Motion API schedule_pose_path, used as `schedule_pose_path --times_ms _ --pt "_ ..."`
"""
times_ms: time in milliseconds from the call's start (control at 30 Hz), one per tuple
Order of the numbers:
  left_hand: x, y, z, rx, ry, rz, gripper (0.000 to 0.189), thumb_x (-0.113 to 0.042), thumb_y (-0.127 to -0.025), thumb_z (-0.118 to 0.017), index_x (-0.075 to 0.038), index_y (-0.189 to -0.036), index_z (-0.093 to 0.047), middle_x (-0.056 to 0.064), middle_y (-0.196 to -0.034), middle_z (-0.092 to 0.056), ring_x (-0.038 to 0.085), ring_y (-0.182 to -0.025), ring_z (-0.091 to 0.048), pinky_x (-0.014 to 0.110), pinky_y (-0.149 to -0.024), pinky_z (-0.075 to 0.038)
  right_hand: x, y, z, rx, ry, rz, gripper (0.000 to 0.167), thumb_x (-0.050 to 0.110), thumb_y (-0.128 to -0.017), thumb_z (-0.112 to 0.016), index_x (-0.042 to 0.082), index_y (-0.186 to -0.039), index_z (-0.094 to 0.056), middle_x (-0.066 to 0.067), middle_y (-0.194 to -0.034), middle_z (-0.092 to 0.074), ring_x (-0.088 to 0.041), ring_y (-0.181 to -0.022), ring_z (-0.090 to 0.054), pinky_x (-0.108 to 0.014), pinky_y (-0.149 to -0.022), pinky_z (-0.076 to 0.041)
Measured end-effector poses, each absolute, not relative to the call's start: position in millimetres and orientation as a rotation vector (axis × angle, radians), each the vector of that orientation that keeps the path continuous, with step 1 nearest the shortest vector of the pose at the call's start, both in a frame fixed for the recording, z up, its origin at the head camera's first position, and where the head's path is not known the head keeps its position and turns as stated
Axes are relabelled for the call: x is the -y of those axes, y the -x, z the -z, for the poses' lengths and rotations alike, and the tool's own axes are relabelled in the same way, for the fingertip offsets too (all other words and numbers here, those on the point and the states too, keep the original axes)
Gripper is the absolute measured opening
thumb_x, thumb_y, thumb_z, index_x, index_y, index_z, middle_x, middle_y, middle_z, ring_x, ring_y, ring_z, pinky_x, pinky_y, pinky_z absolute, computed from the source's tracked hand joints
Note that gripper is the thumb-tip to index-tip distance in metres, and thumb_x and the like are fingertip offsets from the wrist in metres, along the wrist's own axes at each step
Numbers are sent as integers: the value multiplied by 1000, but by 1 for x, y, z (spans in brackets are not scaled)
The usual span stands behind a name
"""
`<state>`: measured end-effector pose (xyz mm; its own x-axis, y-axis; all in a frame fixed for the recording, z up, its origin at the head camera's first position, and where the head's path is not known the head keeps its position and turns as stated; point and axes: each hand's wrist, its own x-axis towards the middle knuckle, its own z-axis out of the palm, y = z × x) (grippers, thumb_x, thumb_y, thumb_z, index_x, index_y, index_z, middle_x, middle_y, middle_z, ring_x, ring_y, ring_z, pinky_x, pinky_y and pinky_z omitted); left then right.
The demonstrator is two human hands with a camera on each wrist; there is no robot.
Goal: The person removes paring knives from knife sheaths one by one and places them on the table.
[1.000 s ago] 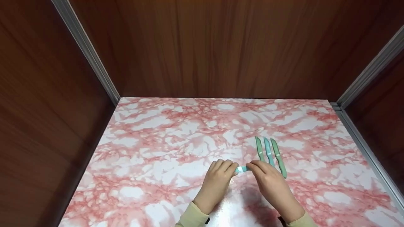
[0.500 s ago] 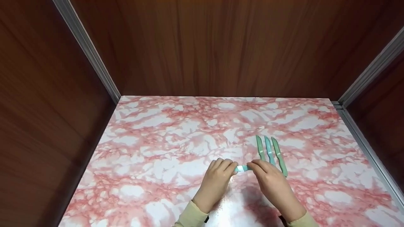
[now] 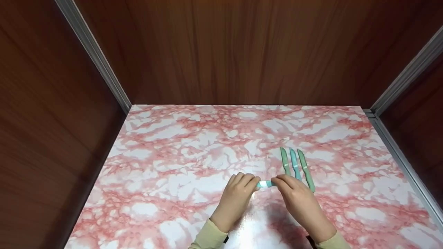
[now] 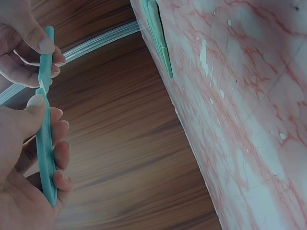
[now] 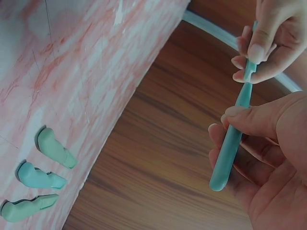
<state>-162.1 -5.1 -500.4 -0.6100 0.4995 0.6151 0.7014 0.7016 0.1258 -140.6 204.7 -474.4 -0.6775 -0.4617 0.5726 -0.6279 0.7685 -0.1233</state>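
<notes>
A teal knife (image 3: 264,184) lies crosswise between my two hands, held above the table's near part. My left hand (image 3: 237,195) grips one end, thumb along a long slightly curved piece (image 4: 45,153) in the left wrist view. My right hand (image 3: 294,195) pinches the other end, whose rounded handle (image 5: 226,155) shows in the right wrist view. A pale band appears between the hands; whether it is a gap or a marking, I cannot tell. Past my right hand lie a green knife (image 3: 284,159), a blue knife (image 3: 294,162) and another green knife (image 3: 303,164), side by side.
The table (image 3: 166,173) has a red and white marbled top. Dark wood-look panels (image 3: 228,52) enclose its back and both sides, with metal rails (image 3: 100,58) at the corners. The three lying knives point toward the back, partly hidden behind my right hand in the head view.
</notes>
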Motion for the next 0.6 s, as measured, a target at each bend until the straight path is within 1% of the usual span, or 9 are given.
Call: schedule_pose_path --times_ms 600 --pt "5 163 501 2325 907 519 22 -25 -93 -59 -14 -110 -66 -5 -103 -57 11 -85 -51 21 -74 -41 -205 140 474 2438 -816 -431 40 -14 -72 -75 4 -108 -67 -6 -108 -61 -23 -94 -62 -35 -81 -53"
